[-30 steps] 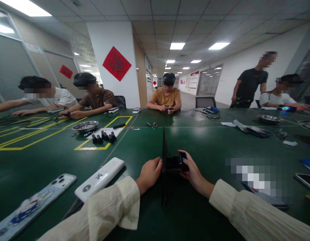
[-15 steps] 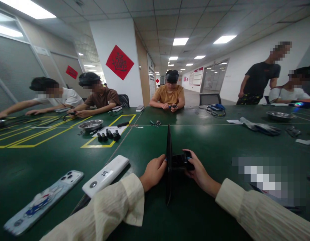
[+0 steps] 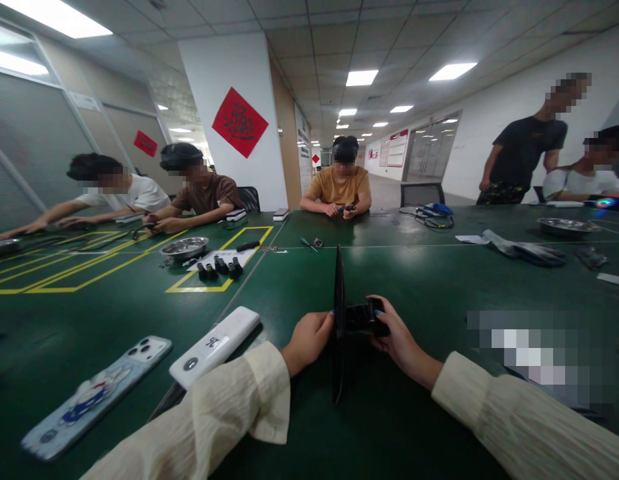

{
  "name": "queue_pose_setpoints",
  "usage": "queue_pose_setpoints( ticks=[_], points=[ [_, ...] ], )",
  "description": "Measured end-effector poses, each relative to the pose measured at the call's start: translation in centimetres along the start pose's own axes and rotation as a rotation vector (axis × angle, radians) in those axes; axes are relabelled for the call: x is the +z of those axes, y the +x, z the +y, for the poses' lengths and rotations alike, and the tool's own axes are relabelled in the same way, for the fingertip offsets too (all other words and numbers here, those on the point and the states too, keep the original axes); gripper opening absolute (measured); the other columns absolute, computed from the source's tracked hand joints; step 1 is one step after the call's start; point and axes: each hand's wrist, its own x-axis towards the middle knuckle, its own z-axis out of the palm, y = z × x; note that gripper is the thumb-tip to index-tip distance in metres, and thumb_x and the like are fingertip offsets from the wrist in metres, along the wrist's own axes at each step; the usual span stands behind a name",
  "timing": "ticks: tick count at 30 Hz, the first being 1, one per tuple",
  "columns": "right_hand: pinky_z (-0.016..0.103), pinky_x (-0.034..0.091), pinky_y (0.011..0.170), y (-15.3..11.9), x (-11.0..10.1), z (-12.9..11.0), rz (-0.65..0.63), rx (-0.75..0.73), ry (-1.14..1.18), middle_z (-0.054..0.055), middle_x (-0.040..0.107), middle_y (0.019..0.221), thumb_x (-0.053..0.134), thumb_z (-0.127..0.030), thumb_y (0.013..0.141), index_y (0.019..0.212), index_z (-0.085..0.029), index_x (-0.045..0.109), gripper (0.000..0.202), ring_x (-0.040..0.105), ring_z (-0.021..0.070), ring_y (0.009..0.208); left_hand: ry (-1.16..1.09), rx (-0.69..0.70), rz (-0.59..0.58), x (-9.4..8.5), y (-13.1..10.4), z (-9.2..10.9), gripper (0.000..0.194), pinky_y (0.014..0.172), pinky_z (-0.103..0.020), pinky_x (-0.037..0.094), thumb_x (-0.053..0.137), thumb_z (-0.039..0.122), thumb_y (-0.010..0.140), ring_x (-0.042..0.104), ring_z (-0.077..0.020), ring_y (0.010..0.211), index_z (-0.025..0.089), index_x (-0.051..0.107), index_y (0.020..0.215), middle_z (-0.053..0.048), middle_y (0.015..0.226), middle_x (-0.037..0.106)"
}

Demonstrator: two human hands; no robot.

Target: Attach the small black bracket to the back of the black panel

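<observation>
A thin black panel, seen nearly edge-on, stands upright between my hands above the green table. From its right face juts a black block-like mount; its exact kind I cannot make out. My left hand is closed against the panel's left side, thumb toward me, with the other fingers partly hidden. Wrapped around the outer end of the mount is my right hand, its thumb on top. Left of my hands lie a white power bank marked 26 and a phone in a light blue cartoon case.
Black cylindrical parts stand on paper beside a metal bowl. Small tools lie ahead. Gloves and another metal bowl are at right. Several people sit around the table; one person stands at back right.
The camera view has shifted slightly, so the phone and power bank appear a little further right. Both hands keep their hold on the panel and mount, with hardly any movement.
</observation>
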Motion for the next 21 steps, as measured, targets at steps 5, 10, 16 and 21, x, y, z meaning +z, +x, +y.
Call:
queue_pose_setpoints(
  ticks=[5,10,16,21],
  points=[
    [0.019,0.026,0.039,-0.08,0.17,-0.20,0.003,-0.009,0.013,-0.004,0.048,0.065,0.046,-0.042,0.070,0.112,-0.026,0.037,0.046,0.043,0.0097,0.043,-0.002,-0.031,0.049,-0.01,-0.01,0.19,0.029,0.076,-0.030,0.046,0.037,0.038,0.088,0.058,-0.0187,0.077,0.017,0.058,0.083,-0.004,0.075,0.064],
    [0.019,0.028,0.040,-0.06,0.02,-0.03,0.013,0.004,0.022,-0.003,0.050,0.068,0.047,-0.041,0.071,0.113,-0.027,0.038,0.045,0.046,0.0108,0.047,-0.025,0.021,0.030,-0.22,-0.11,0.23,0.027,0.080,-0.032,0.045,0.033,0.034,0.090,0.060,-0.0183,0.081,0.019,0.055,0.088,-0.004,0.080,0.064],
    [0.020,0.027,0.040,-0.03,0.08,-0.10,0.011,0.003,-0.003,-0.004,0.049,0.063,0.046,-0.043,0.070,0.113,-0.026,0.036,0.048,0.043,0.0106,0.044,-0.011,0.018,0.021,-0.21,-0.28,0.31,0.026,0.081,-0.032,0.045,0.033,0.034,0.090,0.059,-0.0187,0.081,0.018,0.054,0.087,-0.005,0.082,0.064],
    [0.020,0.026,0.040,-0.01,0.14,-0.13,0.013,0.001,-0.006,-0.004,0.048,0.062,0.047,-0.044,0.068,0.113,-0.026,0.035,0.050,0.043,0.0103,0.043,-0.019,0.012,0.016,-0.24,-0.24,0.32,0.027,0.081,-0.032,0.045,0.031,0.033,0.090,0.059,-0.0183,0.081,0.018,0.054,0.088,-0.005,0.084,0.064]
  ],
)
